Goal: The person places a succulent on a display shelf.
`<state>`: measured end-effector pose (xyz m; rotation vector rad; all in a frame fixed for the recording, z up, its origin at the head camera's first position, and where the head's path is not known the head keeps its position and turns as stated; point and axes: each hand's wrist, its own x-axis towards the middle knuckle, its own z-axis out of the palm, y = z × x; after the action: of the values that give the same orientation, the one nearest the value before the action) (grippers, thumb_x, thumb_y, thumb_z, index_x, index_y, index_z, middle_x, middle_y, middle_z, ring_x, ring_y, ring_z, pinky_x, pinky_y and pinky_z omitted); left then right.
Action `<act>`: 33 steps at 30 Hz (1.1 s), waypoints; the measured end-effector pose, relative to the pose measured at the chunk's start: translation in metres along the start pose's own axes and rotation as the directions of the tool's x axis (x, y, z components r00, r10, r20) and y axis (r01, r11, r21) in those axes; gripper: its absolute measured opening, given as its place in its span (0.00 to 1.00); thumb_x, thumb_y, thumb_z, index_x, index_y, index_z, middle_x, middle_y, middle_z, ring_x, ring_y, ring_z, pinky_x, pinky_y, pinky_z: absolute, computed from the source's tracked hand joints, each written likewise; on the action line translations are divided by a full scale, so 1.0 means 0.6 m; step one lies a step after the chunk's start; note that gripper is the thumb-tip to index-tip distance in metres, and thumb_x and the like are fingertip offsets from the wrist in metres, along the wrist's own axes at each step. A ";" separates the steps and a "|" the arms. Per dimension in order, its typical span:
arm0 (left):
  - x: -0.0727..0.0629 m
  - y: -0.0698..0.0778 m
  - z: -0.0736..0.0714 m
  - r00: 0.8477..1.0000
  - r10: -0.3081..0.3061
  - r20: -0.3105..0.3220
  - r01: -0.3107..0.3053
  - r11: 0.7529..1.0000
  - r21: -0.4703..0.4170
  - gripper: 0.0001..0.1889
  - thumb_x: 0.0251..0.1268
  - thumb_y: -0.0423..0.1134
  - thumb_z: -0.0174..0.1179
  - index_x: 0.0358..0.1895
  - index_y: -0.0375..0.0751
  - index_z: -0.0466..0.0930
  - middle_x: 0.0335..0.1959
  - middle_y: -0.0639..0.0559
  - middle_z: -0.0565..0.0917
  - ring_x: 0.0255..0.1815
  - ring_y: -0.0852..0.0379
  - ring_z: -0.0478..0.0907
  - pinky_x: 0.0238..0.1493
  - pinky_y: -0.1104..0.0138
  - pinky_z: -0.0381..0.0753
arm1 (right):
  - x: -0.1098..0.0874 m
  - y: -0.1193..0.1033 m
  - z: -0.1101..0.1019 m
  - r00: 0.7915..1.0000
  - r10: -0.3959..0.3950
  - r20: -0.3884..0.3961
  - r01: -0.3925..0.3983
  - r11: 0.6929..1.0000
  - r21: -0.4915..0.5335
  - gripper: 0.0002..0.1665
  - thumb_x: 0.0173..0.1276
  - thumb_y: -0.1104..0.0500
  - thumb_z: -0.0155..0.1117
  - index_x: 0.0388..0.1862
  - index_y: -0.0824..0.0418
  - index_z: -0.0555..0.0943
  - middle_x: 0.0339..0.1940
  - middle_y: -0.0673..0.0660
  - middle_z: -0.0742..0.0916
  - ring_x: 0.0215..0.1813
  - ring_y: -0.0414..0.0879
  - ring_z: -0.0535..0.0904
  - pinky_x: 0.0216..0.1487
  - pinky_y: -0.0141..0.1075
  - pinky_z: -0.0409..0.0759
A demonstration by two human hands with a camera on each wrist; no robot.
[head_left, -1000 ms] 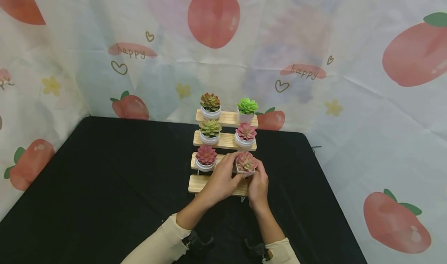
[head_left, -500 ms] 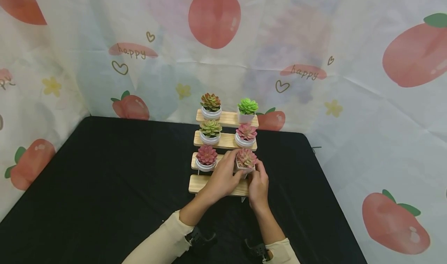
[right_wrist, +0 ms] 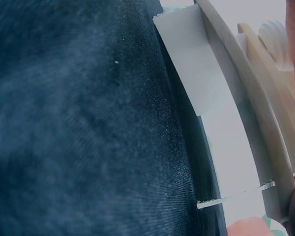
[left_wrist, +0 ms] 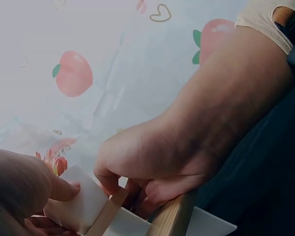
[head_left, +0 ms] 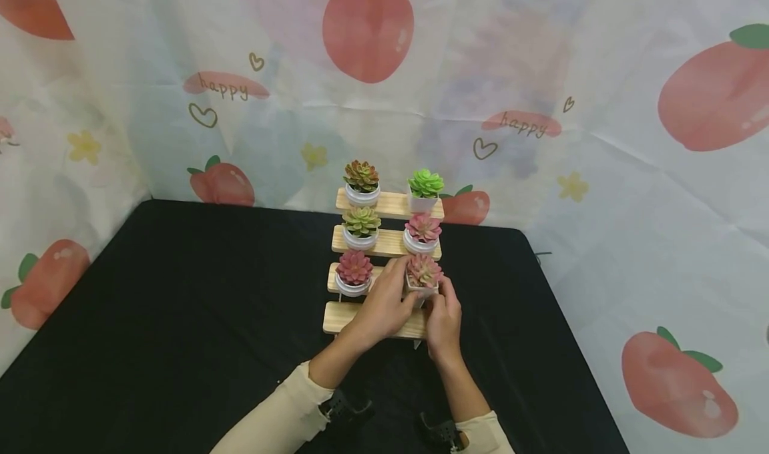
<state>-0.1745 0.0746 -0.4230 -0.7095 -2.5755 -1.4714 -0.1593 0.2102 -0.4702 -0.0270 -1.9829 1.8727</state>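
A pink-green potted succulent (head_left: 423, 272) in a square white pot (left_wrist: 78, 206) stands at the right end of the third wooden board from the top of a tiered plant stand (head_left: 339, 316). My left hand (head_left: 381, 307) grips this pot from the left, its thumb flat on the pot's wall in the left wrist view. Curled at the pot's lower right side and the board's end is my right hand (head_left: 443, 320); its fingertips are partly hidden. Beside my left hand sits a dark pink succulent (head_left: 354, 267) in a round white pot.
Higher boards carry a reddish-brown succulent (head_left: 362, 175), a bright green one (head_left: 426, 183), a pale green one (head_left: 361, 221) and a pink one (head_left: 423, 228). Black cloth (head_left: 180, 320) covers the table. A fruit-printed curtain (head_left: 276, 127) hangs behind and at the sides.
Over the past second the pot has shifted slightly back, toward the board above, and tipped more upright. My left hand moved a little with it; the right hand has stayed nearly still.
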 end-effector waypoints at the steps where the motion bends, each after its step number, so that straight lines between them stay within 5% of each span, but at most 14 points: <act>1: 0.000 0.000 -0.002 1.000 -0.004 -0.003 0.004 1.000 -0.004 0.33 0.71 0.32 0.67 0.74 0.30 0.63 0.65 0.37 0.73 0.67 0.44 0.73 0.69 0.52 0.71 | 0.002 0.008 0.001 1.000 0.001 0.000 -0.001 1.000 0.002 0.23 0.73 0.75 0.39 0.57 0.69 0.80 0.32 0.59 0.75 0.33 0.50 0.69 0.34 0.36 0.68; 8: -0.004 -0.004 -0.006 0.999 -0.021 -0.025 0.020 0.998 -0.052 0.37 0.69 0.34 0.69 0.75 0.31 0.60 0.66 0.37 0.71 0.68 0.45 0.70 0.70 0.52 0.69 | 0.004 0.026 0.007 1.000 -0.017 0.013 0.016 0.999 0.029 0.23 0.76 0.73 0.40 0.59 0.67 0.80 0.44 0.56 0.80 0.45 0.47 0.74 0.45 0.33 0.73; 13: -0.017 -0.004 -0.005 0.998 0.025 -0.059 -0.028 0.998 -0.052 0.39 0.67 0.34 0.71 0.75 0.30 0.58 0.66 0.36 0.69 0.68 0.44 0.70 0.70 0.53 0.70 | 0.003 0.026 0.009 0.999 -0.033 0.010 0.033 0.999 0.017 0.23 0.75 0.73 0.40 0.59 0.66 0.80 0.45 0.57 0.81 0.48 0.48 0.75 0.48 0.33 0.74; 22: -0.081 0.026 -0.024 0.989 0.131 -0.074 -0.119 0.981 0.151 0.42 0.66 0.33 0.70 0.76 0.27 0.55 0.73 0.33 0.62 0.73 0.43 0.66 0.70 0.53 0.70 | -0.002 0.028 0.015 1.000 0.001 0.025 -0.001 1.000 0.006 0.24 0.77 0.71 0.39 0.61 0.65 0.79 0.52 0.59 0.82 0.50 0.49 0.75 0.50 0.36 0.76; 29: -0.118 0.053 -0.088 0.986 0.166 -0.023 -0.159 0.971 0.178 0.29 0.68 0.36 0.70 0.70 0.35 0.71 0.66 0.44 0.74 0.65 0.51 0.76 0.61 0.56 0.79 | 0.003 0.030 0.006 1.000 -0.006 0.017 0.006 0.999 0.036 0.23 0.77 0.72 0.38 0.60 0.67 0.78 0.54 0.59 0.81 0.53 0.49 0.76 0.49 0.37 0.77; 33: -0.139 0.031 -0.140 0.977 0.213 -0.026 -0.206 0.965 0.161 0.18 0.70 0.35 0.68 0.61 0.44 0.80 0.58 0.53 0.80 0.60 0.58 0.78 0.57 0.58 0.81 | 0.004 0.031 -0.004 1.000 -0.007 0.003 0.007 1.000 0.021 0.24 0.76 0.73 0.37 0.61 0.68 0.78 0.53 0.58 0.81 0.52 0.48 0.75 0.49 0.34 0.76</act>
<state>-0.1043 -0.0164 -0.3887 -0.8861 -2.4610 -1.1924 -0.1658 0.2149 -0.4874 -0.0104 -1.9624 1.8902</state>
